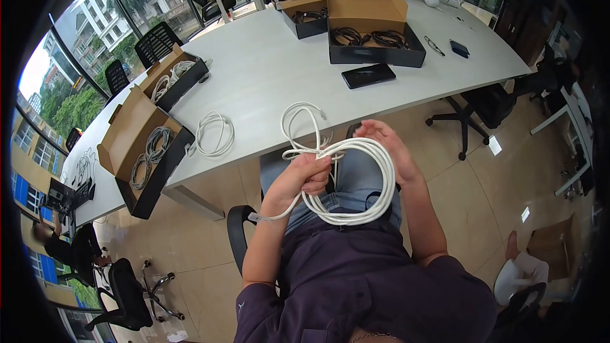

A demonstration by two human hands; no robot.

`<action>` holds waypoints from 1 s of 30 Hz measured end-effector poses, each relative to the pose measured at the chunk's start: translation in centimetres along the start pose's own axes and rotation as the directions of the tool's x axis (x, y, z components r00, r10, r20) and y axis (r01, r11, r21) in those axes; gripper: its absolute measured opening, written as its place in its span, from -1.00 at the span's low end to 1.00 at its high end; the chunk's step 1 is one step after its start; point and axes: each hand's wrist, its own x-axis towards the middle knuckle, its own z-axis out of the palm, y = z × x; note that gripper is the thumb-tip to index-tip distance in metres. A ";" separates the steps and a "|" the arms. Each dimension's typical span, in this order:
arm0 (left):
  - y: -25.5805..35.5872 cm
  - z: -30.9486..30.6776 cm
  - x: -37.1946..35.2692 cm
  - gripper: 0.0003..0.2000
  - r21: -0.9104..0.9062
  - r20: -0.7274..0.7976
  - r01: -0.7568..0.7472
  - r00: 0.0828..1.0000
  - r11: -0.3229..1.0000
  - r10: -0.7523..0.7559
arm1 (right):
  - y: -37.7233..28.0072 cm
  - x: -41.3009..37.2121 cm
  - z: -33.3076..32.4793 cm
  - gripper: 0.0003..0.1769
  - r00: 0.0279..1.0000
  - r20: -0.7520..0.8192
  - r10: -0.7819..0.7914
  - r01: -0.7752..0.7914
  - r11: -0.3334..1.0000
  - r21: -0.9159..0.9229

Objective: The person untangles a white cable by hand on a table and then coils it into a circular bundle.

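A white network cable is wound into a large round coil in front of my lap. My left hand is closed around the bundle at the coil's left side, thumb on top. Above that grip a smaller loop rises over the table edge, with a plug near its top. The other end trails down left past my wrist to another plug. My right hand is at the coil's right outer side, fingers apart and slightly curved, partly behind the strands. A second coiled white cable lies on the table to the left.
Black boxes with grey cables and white cables stand left on the table. Farther back are an open box of black cables, a smaller box, phones, glasses and fans. Other people sit nearby.
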 end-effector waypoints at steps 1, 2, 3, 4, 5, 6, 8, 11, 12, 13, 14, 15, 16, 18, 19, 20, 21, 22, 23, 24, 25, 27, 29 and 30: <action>-0.1 0.3 0.0 -0.81 -0.041 0.016 0.006 1.000 0.999 -0.006 | 1.3 0.0 -0.9 -0.47 0.995 0.090 -0.031 0.056 0.955 -0.291; -0.2 0.6 0.0 -0.82 -0.080 0.034 0.011 0.999 0.997 -0.008 | 2.6 -0.2 -1.6 -0.52 0.982 0.187 -0.035 0.134 0.823 -0.552; -0.3 0.8 0.0 -0.82 -0.118 0.051 0.014 0.999 0.993 -0.008 | 2.7 -0.3 -0.4 -0.56 0.960 0.279 -0.009 0.225 0.616 -0.755; -0.4 0.7 0.1 -0.82 -0.098 0.059 -0.018 0.998 0.995 0.024 | 3.2 -0.9 1.2 -0.73 0.972 0.236 0.019 0.154 0.707 -0.690; -0.6 0.4 0.1 -0.82 -0.102 0.055 -0.020 0.998 0.995 0.026 | 3.7 -0.7 0.4 -0.78 0.984 0.162 0.081 0.065 0.674 -0.736; -0.7 0.0 -0.1 -0.82 -0.105 0.052 -0.022 0.998 0.994 0.027 | 4.4 0.0 -0.8 -0.82 0.987 0.084 0.140 -0.024 0.635 -0.773; -0.7 -0.3 -1.0 -0.81 -0.155 0.018 0.008 1.000 0.988 -0.006 | 2.1 0.8 0.5 -0.86 0.998 0.041 0.036 0.011 0.596 -0.803; -1.2 -1.3 -2.8 -0.76 0.029 -0.031 0.028 0.999 0.999 -0.027 | -0.8 2.7 0.9 -0.80 0.981 -0.108 -0.162 0.072 0.816 -0.574; -1.1 -1.0 -3.7 -0.78 0.117 -0.083 0.060 0.995 0.991 -0.050 | -1.9 3.6 0.9 -0.78 0.963 -0.183 -0.198 0.085 0.867 -0.492; -0.7 -1.0 -4.6 -0.79 0.175 -0.077 0.060 0.996 0.983 -0.047 | -2.9 4.6 0.8 -0.75 0.939 -0.260 -0.227 0.106 0.907 -0.407; -0.2 -1.2 -5.7 -0.79 0.233 -0.071 0.061 0.996 0.971 -0.046 | -4.0 5.6 0.4 -0.75 0.933 -0.303 -0.196 0.094 0.942 -0.321; 0.2 -1.7 -6.9 -0.79 0.289 -0.064 0.062 0.997 0.955 -0.045 | -5.0 6.8 -0.1 -0.74 0.925 -0.344 -0.161 0.083 0.969 -0.232; 0.6 -2.7 -8.2 -0.81 0.272 -0.099 -0.005 0.994 0.962 0.034 | -5.5 8.2 -1.0 -0.75 0.913 -0.365 -0.181 0.114 0.973 -0.199; 1.8 -4.2 -11.1 -0.82 0.293 -0.236 -0.114 0.953 0.949 0.188 | -5.6 11.2 -3.6 -0.76 0.887 -0.408 -0.218 0.179 0.975 -0.132; 2.8 -4.5 -12.6 -0.82 0.333 -0.330 -0.153 0.905 0.930 0.268 | -5.7 12.5 -4.8 -0.76 0.886 -0.426 -0.184 0.205 0.979 0.002; 3.6 -5.3 -14.2 -0.81 0.386 -0.356 -0.153 0.885 0.910 0.300 | -5.9 13.7 -6.0 -0.76 0.888 -0.436 -0.148 0.229 0.964 0.137; 4.3 -5.6 -15.5 -0.79 0.437 -0.381 -0.151 0.862 0.887 0.334 | -6.1 14.7 -6.6 -0.76 0.891 -0.440 -0.110 0.248 0.930 0.270; 4.5 -5.5 -16.4 -0.80 0.534 -0.412 -0.091 0.840 0.840 0.353 | -6.1 15.6 -7.2 -0.77 0.919 -0.392 -0.044 0.206 0.900 0.384; 4.8 -5.2 -17.2 -0.81 0.547 -0.465 -0.109 0.785 0.830 0.410 | -6.0 16.2 -7.1 -0.77 0.901 -0.429 -0.059 0.247 0.884 0.398; 4.9 -5.0 -17.9 -0.83 0.560 -0.514 -0.125 0.723 0.819 0.462 | -5.8 16.6 -7.2 -0.77 0.881 -0.467 -0.072 0.287 0.866 0.409; 5.2 -4.6 -18.5 -0.84 0.572 -0.561 -0.138 0.654 0.809 0.508 | -5.6 16.9 -7.2 -0.77 0.859 -0.506 -0.079 0.325 0.848 0.419; 6.0 -3.6 -19.5 -0.90 0.627 -0.613 -0.168 0.496 0.760 0.615 | -5.6 16.4 -8.3 -0.78 0.864 -0.502 -0.043 0.312 0.828 0.465; 6.3 -4.1 -20.6 -0.91 0.679 -0.637 -0.173 0.344 0.713 0.690 | -4.9 15.7 -8.7 -0.78 0.869 -0.494 0.016 0.257 0.839 0.480; 6.3 -4.8 -20.8 -0.90 0.710 -0.624 -0.152 0.315 0.687 0.715 | -4.2 15.3 -8.3 -0.81 0.883 -0.469 0.010 0.194 0.902 0.385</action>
